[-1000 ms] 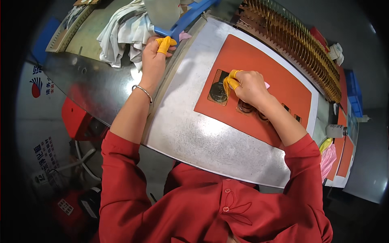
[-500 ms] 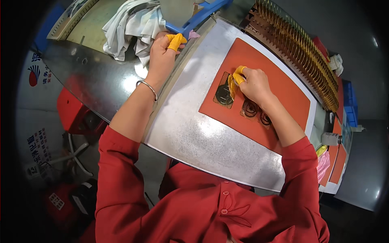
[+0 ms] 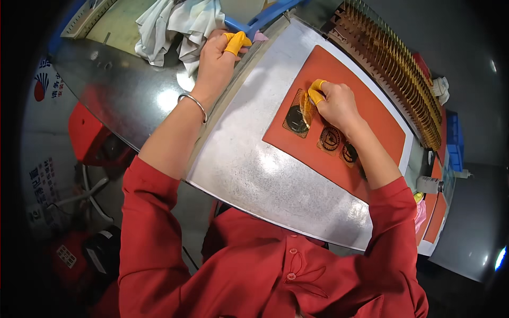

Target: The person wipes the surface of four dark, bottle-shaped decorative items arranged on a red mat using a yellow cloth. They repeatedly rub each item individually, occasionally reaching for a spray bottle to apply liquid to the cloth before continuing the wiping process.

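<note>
Near the left edge of the orange mat (image 3: 374, 111), a dark rectangular plate (image 3: 295, 117) lies flat, its long axis running away from the person, roughly along that edge. Over its right side, an amber sheet (image 3: 306, 109) hangs lengthwise, apparently nearly edge-on, though it is too thin to be sure. The right hand (image 3: 338, 105), thumb and finger capped in yellow, pinches the sheet's upper end. Left of the mat, the left hand (image 3: 220, 52) curls its fingers; I cannot tell whether it grips anything. Both hands keep these stations from half a second ago, but small dark pieces seen right of the forearm a second ago are hidden. Beneath the mat is a pale, scuffed board (image 3: 265, 177); beyond its far edge, a rack (image 3: 395, 79) of gold-edged slats; far to its left, a red stool (image 3: 91, 135).
</note>
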A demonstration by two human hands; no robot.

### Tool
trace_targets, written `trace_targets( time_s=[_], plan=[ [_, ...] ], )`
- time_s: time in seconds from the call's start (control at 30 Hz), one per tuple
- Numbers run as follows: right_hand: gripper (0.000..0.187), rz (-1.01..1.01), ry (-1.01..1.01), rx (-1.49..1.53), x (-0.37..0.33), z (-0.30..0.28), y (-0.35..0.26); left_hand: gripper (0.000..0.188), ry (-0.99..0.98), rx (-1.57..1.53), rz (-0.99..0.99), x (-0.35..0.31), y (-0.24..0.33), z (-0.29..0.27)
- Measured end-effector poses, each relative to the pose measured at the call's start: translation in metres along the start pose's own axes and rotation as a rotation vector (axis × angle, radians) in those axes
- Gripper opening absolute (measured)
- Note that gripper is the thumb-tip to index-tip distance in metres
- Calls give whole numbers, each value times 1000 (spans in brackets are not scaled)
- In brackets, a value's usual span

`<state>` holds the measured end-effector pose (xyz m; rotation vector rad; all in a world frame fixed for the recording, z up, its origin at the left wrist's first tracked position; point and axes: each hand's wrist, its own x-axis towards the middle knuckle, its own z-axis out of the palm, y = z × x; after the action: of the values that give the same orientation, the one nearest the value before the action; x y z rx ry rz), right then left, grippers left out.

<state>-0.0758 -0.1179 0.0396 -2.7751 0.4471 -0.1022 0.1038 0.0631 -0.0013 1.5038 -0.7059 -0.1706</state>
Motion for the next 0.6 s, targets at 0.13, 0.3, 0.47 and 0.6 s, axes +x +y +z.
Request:
trace_targets(
  time_s=[0.13, 0.3, 0.47, 0.6],
  plan=[
    [13, -137, 85, -38, -12, 7, -4, 25, -4, 13, 20, 3, -6, -1],
    [13, -22, 5, -31, -5, -1, -3, 24, -8, -7, 10, 1, -3, -1],
    [13, -34, 33, -56, -3, -3, -2, 24, -8, 12, 44, 3, -5, -2],
    [12, -27, 22, -44, -8, -1, -4, 24, -18, 25, 43, 3, -4, -2]
  ],
)
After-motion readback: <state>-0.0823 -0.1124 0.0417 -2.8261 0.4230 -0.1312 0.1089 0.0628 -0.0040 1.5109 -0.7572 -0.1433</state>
